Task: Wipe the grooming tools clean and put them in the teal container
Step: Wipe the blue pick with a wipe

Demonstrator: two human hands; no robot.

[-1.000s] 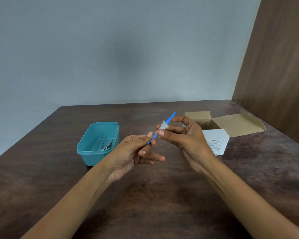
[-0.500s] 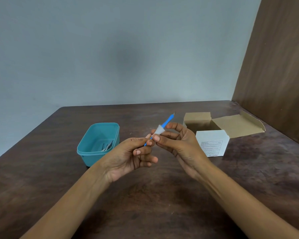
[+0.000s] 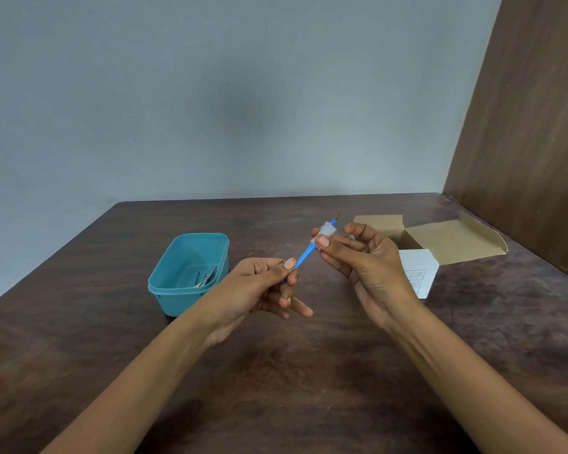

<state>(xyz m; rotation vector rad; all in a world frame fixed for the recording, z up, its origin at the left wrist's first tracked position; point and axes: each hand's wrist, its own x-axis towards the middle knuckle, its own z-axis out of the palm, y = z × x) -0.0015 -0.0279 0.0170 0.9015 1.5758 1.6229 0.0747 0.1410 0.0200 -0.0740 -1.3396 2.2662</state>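
A thin blue grooming tool (image 3: 305, 253) with a fine dark metal tip slants up to the right above the table. My left hand (image 3: 259, 290) pinches its lower end between thumb and fingers. My right hand (image 3: 364, 260) pinches a small white wipe (image 3: 326, 231) around the tool's upper part, just below the tip. The teal container (image 3: 164, 283) stands on the table to the left of my left hand, open, with several metal tools (image 3: 205, 277) lying inside.
An open brown cardboard box (image 3: 453, 239) with a white printed side (image 3: 418, 276) lies behind my right hand. The dark wooden table (image 3: 292, 388) meets a grey wall at the back and a brown panel (image 3: 532, 126) on the right.
The wipe in my right hand slid down the blue tool toward my left hand, then back up near the tip. My left hand stayed in place, holding the lower end.
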